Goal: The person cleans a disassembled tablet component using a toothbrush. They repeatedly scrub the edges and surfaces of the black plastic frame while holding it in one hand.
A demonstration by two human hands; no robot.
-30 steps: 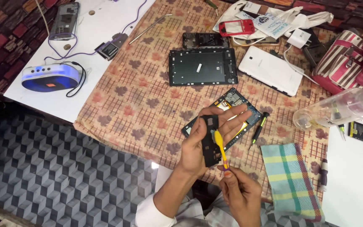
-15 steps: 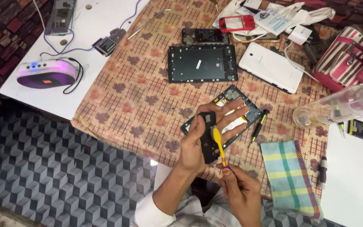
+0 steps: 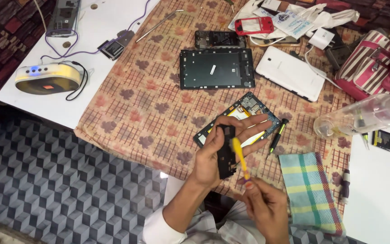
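1. Hands: left hand (image 3: 213,151) is raised above the bench edge, fingers wrapped about a small black plastic part (image 3: 226,151) that it holds upright; right hand (image 3: 265,205) is closed on the lower end of a yellow brush-like tool (image 3: 240,158), whose tip lies against the face of the part.
2. Step in hand, as judged: cleaning or working over the black part with the yellow tool, off the bench and in the air.
3. Opened tablet body (image 3: 240,119): lies on the patterned cloth (image 3: 136,104) just behind the left hand, circuit board and yellow strip exposed.
4. Nearby: small screwdriver (image 3: 277,135) just right of the tablet body; checked rag (image 3: 310,190) right of the right hand; black frame (image 3: 216,68) and white back cover (image 3: 290,72) farther back.
5. Next move, as judged: calls for a steady left grip and light strokes, lest the thin part flex or slip.
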